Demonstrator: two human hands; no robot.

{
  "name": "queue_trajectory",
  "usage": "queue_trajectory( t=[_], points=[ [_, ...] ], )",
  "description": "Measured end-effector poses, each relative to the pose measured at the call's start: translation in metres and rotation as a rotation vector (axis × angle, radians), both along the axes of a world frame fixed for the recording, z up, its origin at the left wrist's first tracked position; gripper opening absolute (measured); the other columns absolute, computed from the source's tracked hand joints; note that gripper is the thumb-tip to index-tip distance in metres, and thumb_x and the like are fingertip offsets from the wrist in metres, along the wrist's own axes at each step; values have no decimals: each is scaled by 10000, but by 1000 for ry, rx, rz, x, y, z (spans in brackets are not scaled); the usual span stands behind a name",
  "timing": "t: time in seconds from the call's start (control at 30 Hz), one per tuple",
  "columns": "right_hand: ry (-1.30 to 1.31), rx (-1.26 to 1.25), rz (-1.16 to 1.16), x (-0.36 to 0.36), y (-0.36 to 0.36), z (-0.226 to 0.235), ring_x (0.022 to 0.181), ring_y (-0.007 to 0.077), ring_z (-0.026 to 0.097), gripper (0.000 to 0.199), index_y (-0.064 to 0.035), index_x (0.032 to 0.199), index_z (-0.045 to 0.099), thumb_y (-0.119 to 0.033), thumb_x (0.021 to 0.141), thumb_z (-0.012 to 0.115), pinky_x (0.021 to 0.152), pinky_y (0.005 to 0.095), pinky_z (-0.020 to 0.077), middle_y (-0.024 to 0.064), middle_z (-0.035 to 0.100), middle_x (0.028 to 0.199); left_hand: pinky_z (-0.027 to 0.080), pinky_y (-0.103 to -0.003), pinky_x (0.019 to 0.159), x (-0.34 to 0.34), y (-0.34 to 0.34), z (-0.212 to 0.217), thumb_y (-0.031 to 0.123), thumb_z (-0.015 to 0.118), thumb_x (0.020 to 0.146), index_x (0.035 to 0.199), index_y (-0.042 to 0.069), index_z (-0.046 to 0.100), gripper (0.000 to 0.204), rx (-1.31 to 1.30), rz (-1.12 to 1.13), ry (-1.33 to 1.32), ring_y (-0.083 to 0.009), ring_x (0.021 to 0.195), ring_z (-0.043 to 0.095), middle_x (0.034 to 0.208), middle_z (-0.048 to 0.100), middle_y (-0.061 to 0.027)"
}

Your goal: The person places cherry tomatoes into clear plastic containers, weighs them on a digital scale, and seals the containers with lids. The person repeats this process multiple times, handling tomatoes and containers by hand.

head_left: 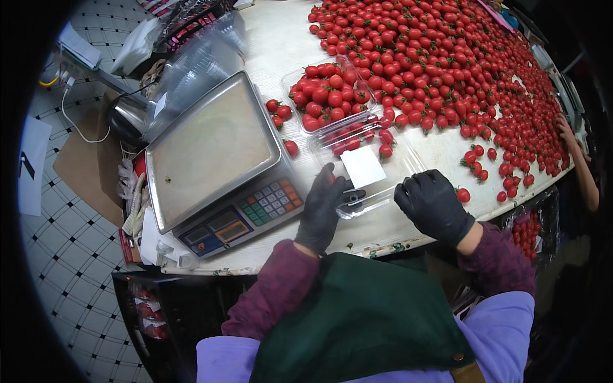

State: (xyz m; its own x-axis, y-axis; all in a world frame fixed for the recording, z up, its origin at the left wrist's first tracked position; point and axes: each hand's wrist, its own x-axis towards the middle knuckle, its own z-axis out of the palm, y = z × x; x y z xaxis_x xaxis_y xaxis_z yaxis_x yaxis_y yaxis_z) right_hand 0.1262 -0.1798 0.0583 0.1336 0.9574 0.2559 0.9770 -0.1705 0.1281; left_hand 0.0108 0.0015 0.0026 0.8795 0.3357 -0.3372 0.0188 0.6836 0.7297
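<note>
A clear plastic clamshell box stands open, its tub (pixel 305 123) heaped with red cherry tomatoes (pixel 329 96). Its clear lid (pixel 399 156) lies spread toward me, with a blank-looking white label (pixel 364 167) on it. My left hand (pixel 321 214), in a black glove, grips the lid's near left side, a finger reaching over the plastic. At the lid's near right corner, my black-gloved right hand (pixel 435 207) is closed with its fingers curled at the edge; its fingertips are partly hidden. A few loose tomatoes (pixel 385 143) sit by the lid.
To the left stands a scale with a metal pan (pixel 214 150) and a keypad (pixel 271 201). A large pile of cherry tomatoes (pixel 434 57) covers the far right of the white table (pixel 268 29). Stacked clear boxes (pixel 198 64) stand behind the scale. Another person's arm (pixel 580 163) reaches in at right.
</note>
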Motion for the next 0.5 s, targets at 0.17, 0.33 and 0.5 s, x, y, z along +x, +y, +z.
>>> queue_trajectory(
  t=[0.17, 0.33, 0.5],
  points=[
    [463, 386, 128, -53, -29, 12, 907, 231, 560, 194, -83, 882, 628, -139, 700, 667, 746, 341, 489, 107, 590, 1014, 484, -284, 681, 10, 40, 50, 123, 520, 852, 1026, -43, 526, 240, -359, -56, 113, -209, 836, 611, 861, 611, -125],
    [479, 126, 121, -55, 64, -74, 1262, 313, 335, 456, -98, 1150, 538, -307, 755, 626, 984, 558, 270, 134, 426, 1307, 537, -396, 734, 16, 76, 48, 112, 411, 875, 750, -13, 521, 208, -726, -195, -178, -364, 996, 575, 939, 578, -254],
    [265, 82, 285, -31, 99, -105, 1262, 290, 353, 332, -128, 1101, 575, -267, 804, 521, 1034, 580, 196, 104, 469, 1283, 531, -383, 747, 17, 78, 57, 109, 405, 876, 695, -7, 490, 231, -663, -190, -124, -365, 1025, 551, 906, 563, -250]
  ],
)
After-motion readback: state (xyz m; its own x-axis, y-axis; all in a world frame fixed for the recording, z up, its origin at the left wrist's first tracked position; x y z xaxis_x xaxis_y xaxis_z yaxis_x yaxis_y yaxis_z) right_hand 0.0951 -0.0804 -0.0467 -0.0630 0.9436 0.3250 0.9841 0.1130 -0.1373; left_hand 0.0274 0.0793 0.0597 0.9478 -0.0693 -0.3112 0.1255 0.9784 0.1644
